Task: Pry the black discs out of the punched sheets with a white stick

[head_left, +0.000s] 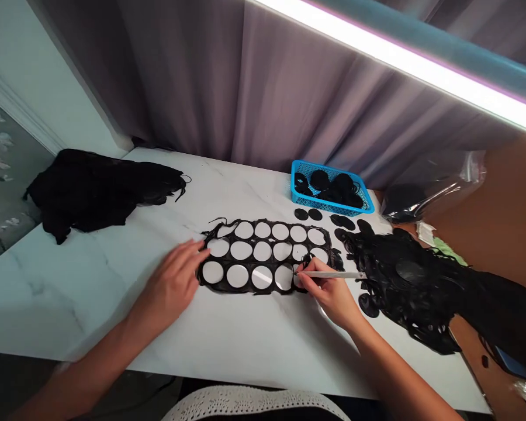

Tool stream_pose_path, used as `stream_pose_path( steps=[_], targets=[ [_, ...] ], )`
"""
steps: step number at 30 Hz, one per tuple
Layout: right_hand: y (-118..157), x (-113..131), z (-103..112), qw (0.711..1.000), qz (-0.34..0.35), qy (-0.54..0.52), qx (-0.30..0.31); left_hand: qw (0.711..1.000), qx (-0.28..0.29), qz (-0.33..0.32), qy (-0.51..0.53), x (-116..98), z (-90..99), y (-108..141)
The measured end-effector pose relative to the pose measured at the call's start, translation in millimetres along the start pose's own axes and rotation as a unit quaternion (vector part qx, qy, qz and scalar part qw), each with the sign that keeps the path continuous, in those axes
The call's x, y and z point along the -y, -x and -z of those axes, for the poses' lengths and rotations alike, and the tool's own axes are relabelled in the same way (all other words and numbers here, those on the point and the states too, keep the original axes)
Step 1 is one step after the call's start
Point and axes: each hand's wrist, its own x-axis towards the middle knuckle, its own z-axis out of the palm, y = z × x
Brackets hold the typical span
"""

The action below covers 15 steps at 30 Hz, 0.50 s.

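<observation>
A black sheet with rows of round cut-out holes [251, 263] lies flat on the white marbled table [228, 345]. My left hand [177, 275] rests at the sheet's left end, its fingers spread and the tips touching the edge. Near the sheet's lower right, my right hand [326, 286] pinches a thin pale stick-like tool [333, 274], whose left end is at a hole by a small black scrap. Loose black discs [342, 221] lie just beyond the sheet's right end.
Black discs fill a blue basket [328, 204] at the back. A heap of black strips [403, 280] covers the right side, beside a clear plastic bag [438, 181]. Folded black cloth [100, 193] lies at the left. A lit tube lamp [403, 55] hangs overhead.
</observation>
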Motion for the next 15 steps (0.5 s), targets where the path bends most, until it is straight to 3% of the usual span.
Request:
stream_pose_path(
  steps=[3, 6, 10, 15],
  targets=[
    [-3, 8, -18, 1.000, 0.013, -0.011, 0.013, 0.991, 0.029, -0.123, 0.043, -48, -7.2, 2],
    [-5, 8, -40, 0.997, 0.037, 0.023, 0.057, 0.989, 0.039, -0.143, 0.024, -79, -25.5, 7],
    [-7, 3, -56, 0.992, 0.070, 0.076, 0.074, 0.992, 0.025, -0.126, 0.010, -84, -43.2, 15],
    [-10, 0, -54, 0.989, 0.080, 0.103, 0.072, 0.993, 0.029, -0.108, 0.031, -81, -44.7, 16]
  ],
)
